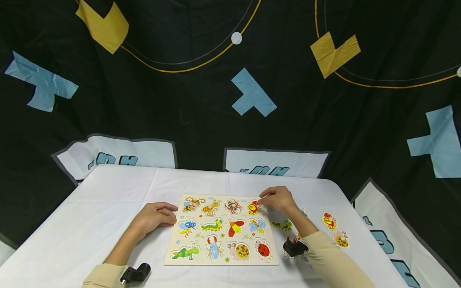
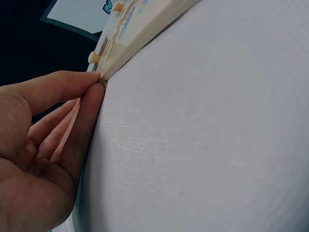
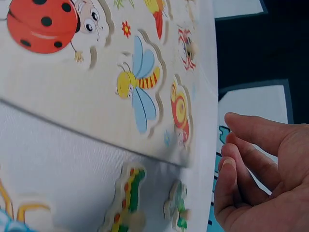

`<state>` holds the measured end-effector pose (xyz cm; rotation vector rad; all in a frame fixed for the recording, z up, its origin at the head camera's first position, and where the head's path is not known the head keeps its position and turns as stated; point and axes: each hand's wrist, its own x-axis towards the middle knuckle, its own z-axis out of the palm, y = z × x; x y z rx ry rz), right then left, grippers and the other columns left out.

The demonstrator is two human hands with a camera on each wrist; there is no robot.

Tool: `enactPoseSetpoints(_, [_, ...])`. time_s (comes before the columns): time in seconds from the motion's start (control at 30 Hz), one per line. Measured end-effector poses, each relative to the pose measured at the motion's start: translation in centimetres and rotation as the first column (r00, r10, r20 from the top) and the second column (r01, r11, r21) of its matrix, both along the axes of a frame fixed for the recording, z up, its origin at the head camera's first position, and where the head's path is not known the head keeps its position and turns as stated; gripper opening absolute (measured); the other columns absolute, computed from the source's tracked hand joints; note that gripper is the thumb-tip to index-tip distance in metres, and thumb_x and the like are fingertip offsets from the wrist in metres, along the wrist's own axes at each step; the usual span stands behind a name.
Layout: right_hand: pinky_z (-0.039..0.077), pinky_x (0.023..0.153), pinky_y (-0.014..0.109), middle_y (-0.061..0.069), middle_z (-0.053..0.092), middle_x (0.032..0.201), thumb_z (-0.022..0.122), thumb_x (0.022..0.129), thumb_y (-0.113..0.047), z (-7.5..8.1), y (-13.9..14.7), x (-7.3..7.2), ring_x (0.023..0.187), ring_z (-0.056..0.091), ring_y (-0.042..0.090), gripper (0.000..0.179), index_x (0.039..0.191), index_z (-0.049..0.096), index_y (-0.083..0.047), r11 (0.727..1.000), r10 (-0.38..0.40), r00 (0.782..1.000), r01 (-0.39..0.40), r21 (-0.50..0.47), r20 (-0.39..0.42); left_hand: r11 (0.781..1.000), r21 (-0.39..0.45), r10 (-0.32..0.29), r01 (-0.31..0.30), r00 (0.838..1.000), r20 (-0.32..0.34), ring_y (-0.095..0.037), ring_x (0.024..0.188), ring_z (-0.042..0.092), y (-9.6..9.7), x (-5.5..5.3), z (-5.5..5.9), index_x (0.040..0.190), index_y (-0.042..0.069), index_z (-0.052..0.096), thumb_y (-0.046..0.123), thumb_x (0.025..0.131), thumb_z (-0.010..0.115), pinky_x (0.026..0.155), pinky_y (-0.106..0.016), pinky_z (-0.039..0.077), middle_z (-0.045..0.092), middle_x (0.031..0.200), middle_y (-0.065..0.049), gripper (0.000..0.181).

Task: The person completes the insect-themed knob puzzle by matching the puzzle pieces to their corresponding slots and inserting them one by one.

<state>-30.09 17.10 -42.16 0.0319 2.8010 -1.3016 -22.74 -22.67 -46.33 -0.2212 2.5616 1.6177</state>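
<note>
A pale wooden puzzle board (image 1: pixel 221 240) with colourful insect pictures lies flat on the white table. My left hand (image 1: pixel 156 216) is at its left edge. In the left wrist view, the thumb and index fingertips (image 2: pixel 91 96) meet at the board's edge. My right hand (image 1: pixel 279 199) hovers by the upper right corner, near the red-and-yellow butterfly picture (image 3: pixel 179 111). Its fingers (image 3: pixel 246 159) are loosely bent, and nothing shows between them. A knob stands on the spider (image 3: pixel 186 50). A loose caterpillar piece (image 3: pixel 123 198) and a green piece (image 3: pixel 177 205) lie beside the board.
Right of the board lie several loose pieces, partly hidden by the right arm. Farther right are a butterfly piece (image 1: pixel 329 221) and a snail piece (image 1: pixel 340 239). A black patterned cloth (image 1: pixel 201 120) hangs behind the white table (image 1: pixel 119 192).
</note>
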Motion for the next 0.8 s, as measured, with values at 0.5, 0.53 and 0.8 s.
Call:
enactPoseSetpoints(0.5, [0.052, 0.087, 0.041, 0.01, 0.072, 0.114, 0.08, 0.084, -0.024, 1.1, 4.6, 0.5, 0.101, 0.064, 0.027, 0.03, 0.11, 0.077, -0.008, 0.999, -0.03, 0.998, 0.029, 0.027, 0.063, 1.0, -0.005, -0.01, 0.01, 1.0, -0.009, -0.014, 0.081, 0.068, 0.0, -0.1, 0.1, 0.119, 0.001, 0.07, 0.007, 0.075, 0.081, 0.071, -0.027, 0.053, 0.077, 0.084, -0.004, 0.046])
enactPoseSetpoints(0.53, [0.052, 0.088, 0.042, 0.011, 0.072, 0.117, 0.079, 0.085, -0.023, 1.2, 5.0, 0.5, 0.103, 0.064, 0.028, 0.031, 0.111, 0.076, -0.007, 0.999, -0.027, 0.997, 0.026, 0.022, 0.067, 1.0, -0.003, -0.012, 0.012, 1.0, -0.009, -0.014, 0.081, 0.068, -0.1, -0.1, 0.1, 0.119, 0.001, 0.07, 0.007, 0.075, 0.081, 0.071, -0.027, 0.053, 0.077, 0.085, -0.004, 0.046])
enactPoseSetpoints(0.8, [0.048, 0.097, 0.053, 0.016, 0.068, 0.127, 0.078, 0.086, -0.022, 2.3, 7.4, 0.5, 0.11, 0.062, 0.034, 0.035, 0.117, 0.074, -0.006, 1.0, -0.003, 0.995, 0.002, 0.01, 0.104, 1.0, 0.017, -0.012, 0.012, 1.0, -0.001, -0.014, 0.082, 0.068, -0.1, 0.0, 0.0, 0.12, 0.0, 0.07, 0.007, 0.076, 0.081, 0.071, -0.027, 0.054, 0.077, 0.084, -0.004, 0.046])
